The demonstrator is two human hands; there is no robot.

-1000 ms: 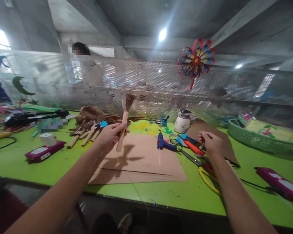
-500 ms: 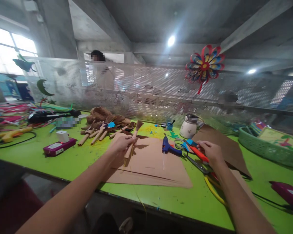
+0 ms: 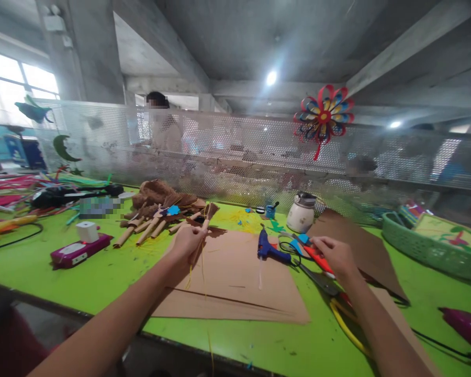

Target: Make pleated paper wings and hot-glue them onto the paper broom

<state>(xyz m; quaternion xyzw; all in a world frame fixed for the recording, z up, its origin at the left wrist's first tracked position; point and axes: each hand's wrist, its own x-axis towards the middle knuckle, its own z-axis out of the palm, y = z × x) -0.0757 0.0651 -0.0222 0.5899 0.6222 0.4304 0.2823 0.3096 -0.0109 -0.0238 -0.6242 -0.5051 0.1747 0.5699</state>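
My left hand (image 3: 188, 242) is closed around a small paper broom: a rolled brown paper handle with a dark fringed tip (image 3: 211, 210). Thin yellow string (image 3: 204, 269) hangs from under the hand toward the table edge. At the right, my right hand (image 3: 333, 255) has its fingers closed at the upper end of an orange-red utility knife (image 3: 320, 261), partly hidden by the hand. Grey scissors (image 3: 317, 280) with black handles lie just beside it. A blue glue gun (image 3: 272, 248) rests between my hands on a brown paper sheet (image 3: 235, 280).
Several similar paper brooms (image 3: 157, 222) are piled at the back left. A purple power strip (image 3: 82, 250) lies left, a pale jar (image 3: 300, 212) stands behind, and a green basket (image 3: 432, 246) sits right. A perforated screen (image 3: 235, 141) borders the table; a person (image 3: 165, 128) is behind it.
The view has tilted up slightly. My left hand has turned, and the broom's handle is now mostly hidden behind it. My right hand stays at the utility knife.
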